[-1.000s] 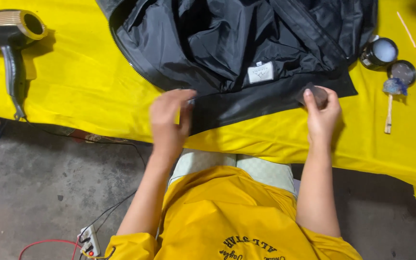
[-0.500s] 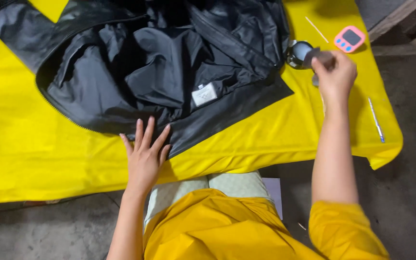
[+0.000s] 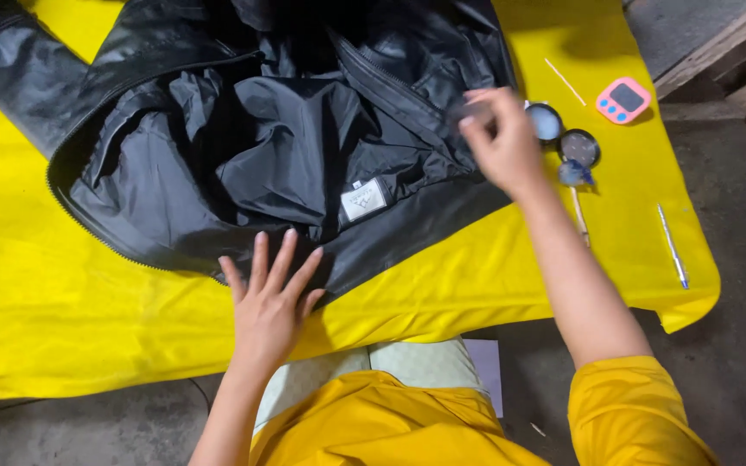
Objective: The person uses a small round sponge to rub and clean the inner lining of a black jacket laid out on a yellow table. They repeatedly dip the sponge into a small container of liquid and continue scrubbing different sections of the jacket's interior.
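Here, one black jacket [image 3: 243, 147] lies opened out, lining up, on the yellow cloth [image 3: 36, 302] that covers the table. The left hand [image 3: 271, 302] rests flat with fingers spread on the jacket's lower edge, gripping nothing. Further right, the right hand [image 3: 502, 138] hovers over the jacket's right side, fingers pinched around something small and blurred; what it is I cannot tell. Just beside it sit two small round tins [image 3: 546, 121], a brush [image 3: 577, 194], one pink timer [image 3: 623, 99] and one pen [image 3: 673, 246]. I'd worry that a careless sweep of that raised hand could knock a tin and smear the lining.
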